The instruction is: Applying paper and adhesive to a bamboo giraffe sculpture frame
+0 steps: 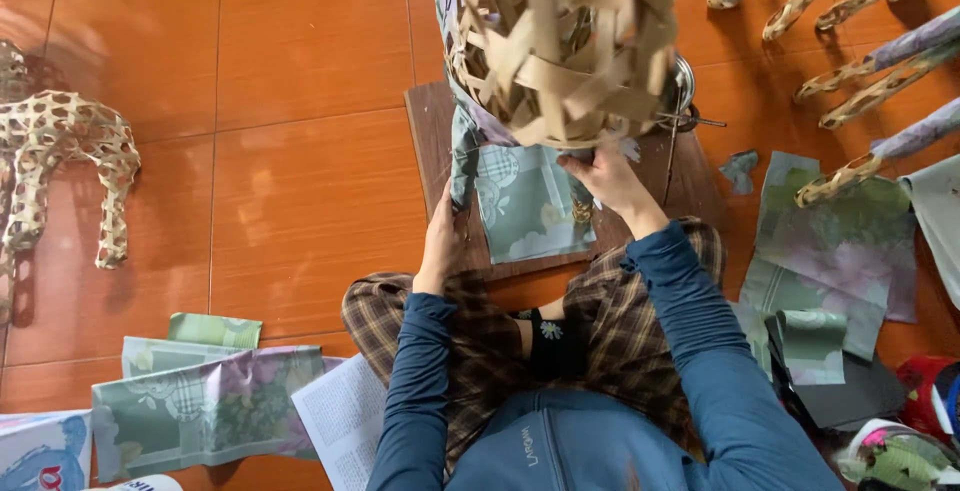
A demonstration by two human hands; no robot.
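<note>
Item: my right hand, fingers pinching narrow on the upper edge of a green floral paper sheet, pressing it up against the lower rim of a woven bamboo-strip frame that is hanging at twelve o'clock, close to the camera. Item: my left hand, fingers curling around the sheet's left edge at about nine o'clock of the paper; how tightly they are closing I cannot tell. Item: the sheet is draping down from the frame onto a dark wooden board that is lying flat on the orange tiled floor just beyond my crossed legs. Item: more patterned paper pieces are lying at three o'clock, with paper-wrapped woven limbs fanning out at two o'clock. Item: a bare woven figure is lying at nine o'clock, well apart. Item: folded floral sheets are lying at seven o'clock.
</note>
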